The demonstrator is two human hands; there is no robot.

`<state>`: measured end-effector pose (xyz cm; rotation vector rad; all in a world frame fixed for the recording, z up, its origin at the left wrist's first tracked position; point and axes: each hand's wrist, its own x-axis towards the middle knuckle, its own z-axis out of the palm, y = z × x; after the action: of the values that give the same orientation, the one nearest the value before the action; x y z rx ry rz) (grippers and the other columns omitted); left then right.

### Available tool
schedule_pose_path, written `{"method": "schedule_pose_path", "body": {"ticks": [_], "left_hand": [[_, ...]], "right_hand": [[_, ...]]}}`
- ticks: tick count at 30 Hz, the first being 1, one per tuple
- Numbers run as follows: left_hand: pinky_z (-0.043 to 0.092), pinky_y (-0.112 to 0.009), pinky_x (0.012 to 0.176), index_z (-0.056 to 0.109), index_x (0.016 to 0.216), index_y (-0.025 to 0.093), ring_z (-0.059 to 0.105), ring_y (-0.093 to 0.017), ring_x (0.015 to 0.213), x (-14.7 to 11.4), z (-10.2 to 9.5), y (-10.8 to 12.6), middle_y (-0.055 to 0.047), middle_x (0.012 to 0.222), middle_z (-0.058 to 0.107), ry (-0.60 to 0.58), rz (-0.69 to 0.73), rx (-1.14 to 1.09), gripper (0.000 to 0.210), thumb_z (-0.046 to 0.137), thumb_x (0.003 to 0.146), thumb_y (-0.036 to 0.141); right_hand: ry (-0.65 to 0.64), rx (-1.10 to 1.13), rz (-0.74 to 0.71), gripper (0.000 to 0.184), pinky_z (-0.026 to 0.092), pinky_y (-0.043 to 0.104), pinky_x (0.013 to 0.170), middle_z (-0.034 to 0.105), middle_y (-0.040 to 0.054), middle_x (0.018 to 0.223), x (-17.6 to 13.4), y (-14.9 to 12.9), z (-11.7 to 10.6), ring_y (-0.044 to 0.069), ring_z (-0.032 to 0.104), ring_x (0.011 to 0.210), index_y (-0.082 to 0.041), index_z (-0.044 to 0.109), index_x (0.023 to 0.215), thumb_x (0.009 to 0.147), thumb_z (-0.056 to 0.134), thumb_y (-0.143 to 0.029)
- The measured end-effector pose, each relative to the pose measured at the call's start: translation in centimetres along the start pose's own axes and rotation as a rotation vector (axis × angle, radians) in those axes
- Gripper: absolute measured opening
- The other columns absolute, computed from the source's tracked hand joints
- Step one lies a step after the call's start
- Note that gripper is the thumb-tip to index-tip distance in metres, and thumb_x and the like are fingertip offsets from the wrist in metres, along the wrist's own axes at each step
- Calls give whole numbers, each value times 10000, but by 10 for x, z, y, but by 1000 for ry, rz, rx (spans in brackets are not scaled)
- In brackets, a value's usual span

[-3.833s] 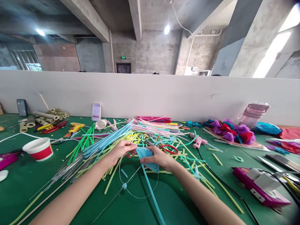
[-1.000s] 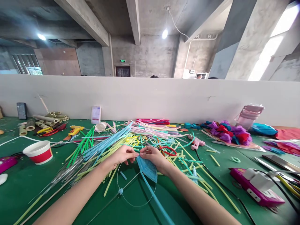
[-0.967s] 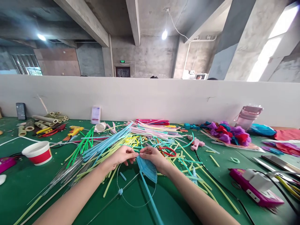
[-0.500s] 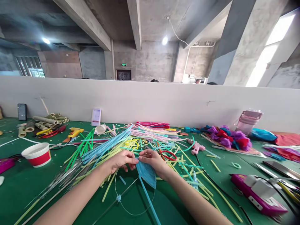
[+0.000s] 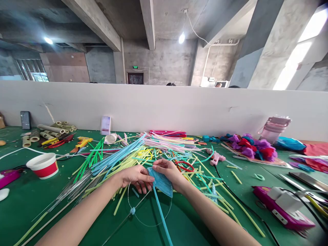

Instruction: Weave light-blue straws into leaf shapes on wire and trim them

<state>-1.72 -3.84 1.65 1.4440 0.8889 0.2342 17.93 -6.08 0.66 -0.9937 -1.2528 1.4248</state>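
A wrinkled blue leaf-shaped piece (image 5: 163, 183), like crepe paper or cloth, is held up in front of me. My right hand (image 5: 170, 173) pinches its upper edge between thumb and fingers. My left hand (image 5: 138, 178) is closed at its left edge, thumb against the spot where a thin light-blue stick (image 5: 161, 213) hangs down from it. Below the hands is a thin wire ring with a small blue knot (image 5: 132, 210) on a straight wire; that wire's upper end reaches my left fingertips, and whether they grip it is hidden.
Blue sticks (image 5: 120, 153), green sticks (image 5: 89, 160) and loose wires spread behind my hands. A pink glue gun (image 5: 217, 158) and magenta power strip (image 5: 283, 208) with cables stand right. Left are a paper cup (image 5: 43, 167), yellow glue gun (image 5: 84, 141) and bamboo pieces (image 5: 51, 130).
My left thumb has shifted down the blue piece's left edge to where the stick meets it. The piece has tilted and risen slightly, and my right hand has moved up a little.
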Motion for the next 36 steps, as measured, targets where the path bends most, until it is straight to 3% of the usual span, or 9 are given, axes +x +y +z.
{"method": "schedule_pose_path", "body": {"ticks": [2,7,14,23,27,31,34,36], "left_hand": [[497,-209,517,704,724,137,664,-132,587,0,-3,0,-77,748,739,56,7,-24,400,811,677,519],[470,-186,505,692,805,152,657,-117,609,4,-10,0,-50,778,737,332,109,-193,412,833,651,507],[465,-200,523,732,842,158,687,-143,673,0,-14,0,-79,903,758,251,22,-203,387,871,615,438],[436,-205,559,768,843,163,684,-159,691,-1,-5,4,-78,840,760,381,65,-128,384,861,609,454],[445,-196,545,766,846,166,684,-144,667,1,-5,6,-72,842,767,382,83,-181,385,871,601,444],[480,-189,533,751,840,150,693,-134,652,-2,-16,7,-81,889,775,402,88,-275,386,889,594,413],[498,-170,523,734,887,138,715,-139,709,-7,-25,6,-103,974,771,438,120,-335,383,870,646,403],[518,-172,529,704,925,144,733,-160,772,-9,-29,5,-117,1024,766,463,146,-380,386,847,685,409]], "right_hand": [[1,-12,49,470,448,225,577,669,-3,771,-1,-1,-1,113,594,663,-166,657,899,626,858,-491],[-41,26,170,460,500,240,591,695,3,802,0,-1,-6,123,632,651,-193,603,975,691,822,-481],[-13,55,73,404,480,212,572,665,-12,675,-1,-4,-4,94,590,574,-181,565,865,710,810,-462],[-34,-29,42,465,461,219,544,631,-36,659,-5,-2,5,105,574,575,-189,567,904,696,792,-540],[-57,-80,113,515,473,225,549,688,8,799,-5,-9,-5,132,633,653,-208,574,976,729,730,-632],[-262,-266,259,597,414,206,462,723,46,804,-9,-32,-40,127,612,569,-201,623,1022,751,625,-733],[-520,-494,297,503,250,177,398,685,17,626,-16,-53,-63,54,425,415,-148,706,896,734,716,-624],[-525,-550,249,439,233,187,401,680,9,592,-20,-64,-68,51,399,407,-148,731,842,701,760,-563]]}}
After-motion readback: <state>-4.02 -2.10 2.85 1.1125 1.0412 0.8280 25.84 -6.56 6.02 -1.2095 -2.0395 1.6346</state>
